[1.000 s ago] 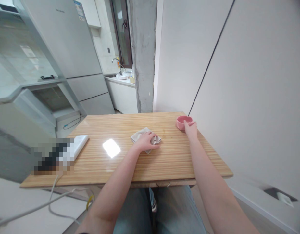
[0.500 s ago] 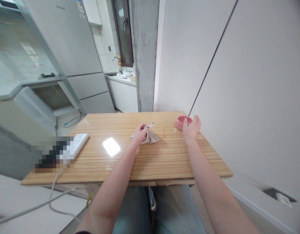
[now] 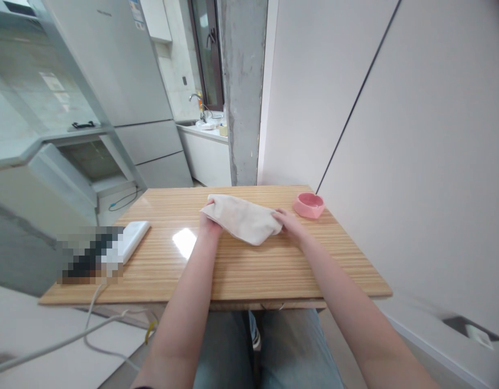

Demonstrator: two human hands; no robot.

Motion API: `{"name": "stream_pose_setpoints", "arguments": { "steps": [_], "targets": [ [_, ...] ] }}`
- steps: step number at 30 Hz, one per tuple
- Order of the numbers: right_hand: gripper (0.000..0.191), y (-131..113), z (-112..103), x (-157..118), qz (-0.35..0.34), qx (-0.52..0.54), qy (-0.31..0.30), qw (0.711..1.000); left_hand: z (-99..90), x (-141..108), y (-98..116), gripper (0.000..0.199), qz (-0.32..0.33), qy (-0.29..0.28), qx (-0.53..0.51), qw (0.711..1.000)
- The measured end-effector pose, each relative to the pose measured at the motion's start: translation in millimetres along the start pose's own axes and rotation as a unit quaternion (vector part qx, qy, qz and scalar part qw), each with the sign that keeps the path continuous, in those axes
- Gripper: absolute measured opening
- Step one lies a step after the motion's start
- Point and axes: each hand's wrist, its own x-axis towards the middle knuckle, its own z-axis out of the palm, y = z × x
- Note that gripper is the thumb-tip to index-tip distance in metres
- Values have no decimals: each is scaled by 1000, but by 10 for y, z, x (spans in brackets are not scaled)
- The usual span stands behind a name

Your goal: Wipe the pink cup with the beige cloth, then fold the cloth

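Note:
A whitish cloth (image 3: pixel 246 217) is stretched out between my two hands over the middle of the wooden table (image 3: pixel 257 275). My left hand (image 3: pixel 211 219) grips its left end, the fingers partly hidden under the fabric. At the right end, my right hand (image 3: pixel 289 220) pinches the edge of the cloth. A pink bowl (image 3: pixel 309 206) sits near the table's far right corner, just beyond my right hand and apart from it.
On the table's left side lies a white flat box (image 3: pixel 136 233) beside a blurred-out dark patch. A white cable (image 3: pixel 88 319) hangs off the near left edge. A wall (image 3: pixel 395 178) runs along the right side. A fridge (image 3: pixel 107 70) stands beyond the table.
My right hand has left the pink bowl and moved left to the cloth. The cloth, bunched under my left hand before, is now spread out between both hands.

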Motion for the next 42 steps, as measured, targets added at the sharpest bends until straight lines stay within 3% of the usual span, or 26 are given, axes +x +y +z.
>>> {"name": "stream_pose_setpoints", "arguments": {
  "steps": [3,7,10,13,15,20,26,33,35,38,42],
  "targets": [
    [32,23,-107,102,29,116,102,988,-119,88,-21,28,15,46,120,992],
    [47,102,-141,142,-3,108,111,988,-209,100,-101,30,34,82,298,950],
    [71,182,-164,111,-49,-34,133,989,-232,52,-119,26,52,71,477,874],
    [83,245,-190,97,-74,-188,147,968,-232,5,-101,27,38,36,611,790],
    [81,272,-193,111,-86,-215,158,960,-220,-20,-80,28,47,30,640,767],
    [67,298,-179,132,-111,-190,209,953,-175,-86,-28,35,91,108,637,758],
    [40,279,-185,67,-55,-315,131,939,-189,-134,-17,44,76,112,658,741],
    [30,294,-146,94,-107,-294,102,944,-253,-133,-8,36,83,139,735,659],
    [30,286,-136,93,-114,-280,97,948,-262,-126,-9,33,88,136,743,649],
    [33,254,-115,83,-124,-250,99,955,-268,-103,-18,30,87,116,736,662],
    [41,210,-87,67,-105,-220,106,964,-269,-66,-39,31,123,105,694,702]
  ]
}}
